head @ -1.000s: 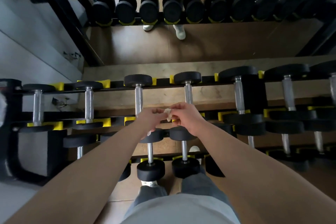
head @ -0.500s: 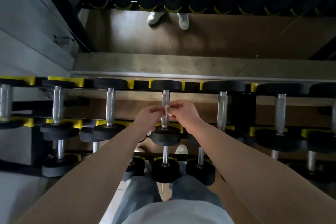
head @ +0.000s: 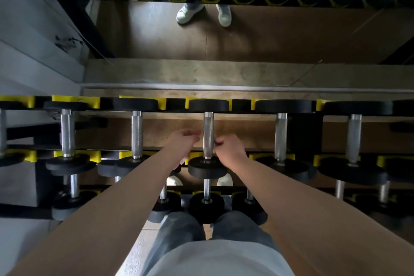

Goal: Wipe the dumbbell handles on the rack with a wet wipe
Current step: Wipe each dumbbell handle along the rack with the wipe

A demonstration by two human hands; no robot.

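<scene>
since half a second before, the 2 hands had parted: they had met in front of the bar, and now they sat 1 on each side of it. the left hand (head: 183,144) lay just left of the dumbbell handle (head: 208,127), its fingers curled towards the bar, though i could not tell if they held anything. the right hand (head: 229,149) was just right of the same bar, fingertips pinched on a small greyish scrap, the wet wipe (head: 215,143), which touched the handle's right side near its lower end. that handle belonged to the dumbbell in the middle of the top tier of the rack (head: 242,105), lying from the back rail to the front rail, its black heads resting in yellow cradles (head: 227,105). a neighbouring handle (head: 136,134) lay to the left and another (head: 281,136) to the right, each well apart from the hands. lower-tier dumbbells (head: 206,207) showed under the front rail, above the person's knees.
</scene>
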